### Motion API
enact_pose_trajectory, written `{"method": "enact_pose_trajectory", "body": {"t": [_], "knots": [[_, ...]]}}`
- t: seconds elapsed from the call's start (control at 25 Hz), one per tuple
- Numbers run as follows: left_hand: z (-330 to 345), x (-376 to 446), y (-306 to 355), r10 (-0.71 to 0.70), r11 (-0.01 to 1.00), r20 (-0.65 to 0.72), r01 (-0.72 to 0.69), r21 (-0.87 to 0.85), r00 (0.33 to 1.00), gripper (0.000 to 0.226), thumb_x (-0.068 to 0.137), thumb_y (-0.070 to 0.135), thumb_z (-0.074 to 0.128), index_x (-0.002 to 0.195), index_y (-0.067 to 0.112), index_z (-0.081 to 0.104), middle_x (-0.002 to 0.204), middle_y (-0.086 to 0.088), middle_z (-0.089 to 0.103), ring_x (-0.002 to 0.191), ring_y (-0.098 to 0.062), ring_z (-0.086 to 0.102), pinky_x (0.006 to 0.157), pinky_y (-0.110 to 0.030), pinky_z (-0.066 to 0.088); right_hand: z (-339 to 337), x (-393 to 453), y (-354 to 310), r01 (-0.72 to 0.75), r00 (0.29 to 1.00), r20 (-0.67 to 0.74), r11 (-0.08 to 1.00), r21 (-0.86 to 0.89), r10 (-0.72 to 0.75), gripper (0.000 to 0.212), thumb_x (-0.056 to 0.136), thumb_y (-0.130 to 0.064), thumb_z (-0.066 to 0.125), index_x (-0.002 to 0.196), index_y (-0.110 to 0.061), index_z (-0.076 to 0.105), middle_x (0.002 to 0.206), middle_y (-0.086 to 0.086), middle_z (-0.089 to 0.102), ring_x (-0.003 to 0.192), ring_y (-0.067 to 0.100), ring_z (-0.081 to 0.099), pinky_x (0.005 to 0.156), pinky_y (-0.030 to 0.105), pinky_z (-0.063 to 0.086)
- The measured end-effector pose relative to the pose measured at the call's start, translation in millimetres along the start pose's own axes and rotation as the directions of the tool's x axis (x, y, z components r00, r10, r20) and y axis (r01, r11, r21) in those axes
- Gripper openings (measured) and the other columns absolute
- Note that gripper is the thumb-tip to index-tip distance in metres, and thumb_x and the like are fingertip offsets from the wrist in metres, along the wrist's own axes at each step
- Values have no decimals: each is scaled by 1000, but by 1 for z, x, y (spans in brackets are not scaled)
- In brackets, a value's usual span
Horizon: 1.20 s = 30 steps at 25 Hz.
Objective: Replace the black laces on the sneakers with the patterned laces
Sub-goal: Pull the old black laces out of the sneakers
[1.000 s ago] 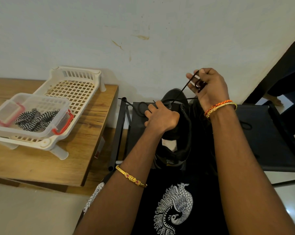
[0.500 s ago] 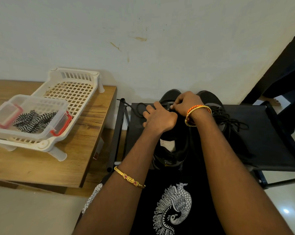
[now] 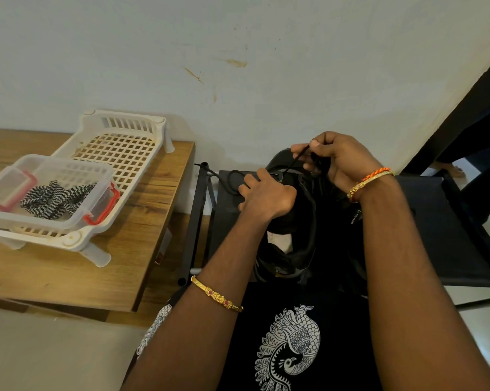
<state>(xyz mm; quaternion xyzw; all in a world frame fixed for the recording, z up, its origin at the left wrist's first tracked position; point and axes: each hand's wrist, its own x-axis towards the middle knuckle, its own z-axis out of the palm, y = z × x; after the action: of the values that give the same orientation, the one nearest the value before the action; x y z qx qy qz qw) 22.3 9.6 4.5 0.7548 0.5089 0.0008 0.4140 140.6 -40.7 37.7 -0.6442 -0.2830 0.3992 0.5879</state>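
So the black low-top sneaker (image 3: 290, 221) is sitting on a black fabric-topped metal rack (image 3: 435, 227), toe pointing toward the pale wall (image 3: 266, 52), right in front of the person. The left hand (image 3: 266, 196) is curled down over the top of the shoe around the eyelet area, gripping it. The right hand (image 3: 337, 156) is raised a bit above the toe end and pinches a thin black shoelace (image 3: 294, 160) between thumb and fingers, with the lace running in a straight, tight line from that hand down to the shoe just beside the left hand's fingertips. A loop of black lace also lies on the rack to the left of the shoe. A second shoe to the right is mostly hidden by the right arm, so can't say much about it. Over on the left, the black-and-white zigzag patterned laces (image 3: 55, 198) are bundled in a clear plastic box with red clips (image 3: 97, 176), which sits in a white plastic lattice tray (image 3: 119, 148) on a wooden table (image 3: 69, 277), well apart from both hands.
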Motion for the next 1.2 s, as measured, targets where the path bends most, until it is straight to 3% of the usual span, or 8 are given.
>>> {"method": "enact_pose_trajectory", "body": {"t": [0.08, 0.36, 0.6, 0.72, 0.84, 0.92, 1.04, 1.2], "knots": [[0, 0, 1, -1, 1000, 3, 1, -3, 1000, 60, 88, 24, 43, 142, 9, 19, 149, -14, 15, 137, -36, 14, 106, -49, 26, 4, 1, 1, -26, 1000, -12, 993, 119, 27, 28, 98, 1, 36, 74, -10, 43, 71, 5, 56, 68, 17, 61, 63, 27, 51], [1, 0, -1, -19, 998, -21, 17, -56, 1000, 63, 89, 22, 44, 142, 7, 16, 149, -12, 17, 137, -32, 15, 106, -46, 25, 19, 13, 15, -125, 938, -336, 987, -103, 84, 24, 92, -4, 33, 71, -15, 30, 73, 9, 40, 53, 15, 35, 40, 22, 44], [-1, 1, -3, -20, 996, -10, 19, -81, 1000, 63, 88, 22, 43, 142, 6, 15, 149, -12, 17, 137, -32, 16, 107, -46, 25, 1, 8, 13, -112, 838, -529, 907, -407, -133, 10, 90, -12, 40, 79, -14, 39, 74, -1, 42, 69, 19, 44, 69, 36, 46], [-3, 5, -5, 4, 998, 30, -2, -67, 1000, 69, 89, 33, 47, 145, 8, 14, 150, -12, 15, 139, -32, 14, 107, -46, 26, -3, 10, 18, -94, 872, -457, 856, -508, -175, 8, 88, -17, 49, 94, -11, 50, 81, -1, 50, 79, 22, 49, 69, 28, 39], [-7, 15, -8, 8, 991, 56, -1, -136, 998, 84, 86, 60, 48, 149, 18, 12, 153, -9, 14, 141, -32, 17, 109, -46, 28, 5, 18, 30, -215, 965, -257, 681, -700, 40, 32, 88, -31, 59, 111, -9, 53, 100, 6, 52, 97, 26, 53, 74, 27, 37], [-8, 26, -13, 22, 979, 11, -20, -202, 1000, 70, 91, 56, 42, 147, 19, 20, 150, -13, 24, 137, -33, 29, 109, -48, 32, 9, 22, 35, -225, 972, -219, 591, -774, 83, 33, 87, -39, 61, 101, -9, 57, 93, 7, 53, 98, 28, 54, 72, 28, 41], [-9, 44, -21, 65, 993, -81, -72, -91, 995, 43, 95, 31, 40, 137, 20, 42, 141, -15, 42, 127, -33, 42, 107, -47, 37, 12, 24, 33, -172, 972, -235, 649, -741, -10, 22, 87, -29, 65, 95, -9, 62, 97, 7, 58, 102, 25, 55, 85, 30, 43], [-13, 59, -31, 99, 993, -140, -106, -42, 985, 7, 90, 23, 56, 95, 21, 61, 121, -12, 58, 114, -30, 54, 100, -44, 45, 17, 27, 36, -95, 984, -166, 605, -791, -63, 17, 90, -22, 61, 100, -9, 62, 111, 13, 60, 94, 24, 55, 82, 27, 41]]}}
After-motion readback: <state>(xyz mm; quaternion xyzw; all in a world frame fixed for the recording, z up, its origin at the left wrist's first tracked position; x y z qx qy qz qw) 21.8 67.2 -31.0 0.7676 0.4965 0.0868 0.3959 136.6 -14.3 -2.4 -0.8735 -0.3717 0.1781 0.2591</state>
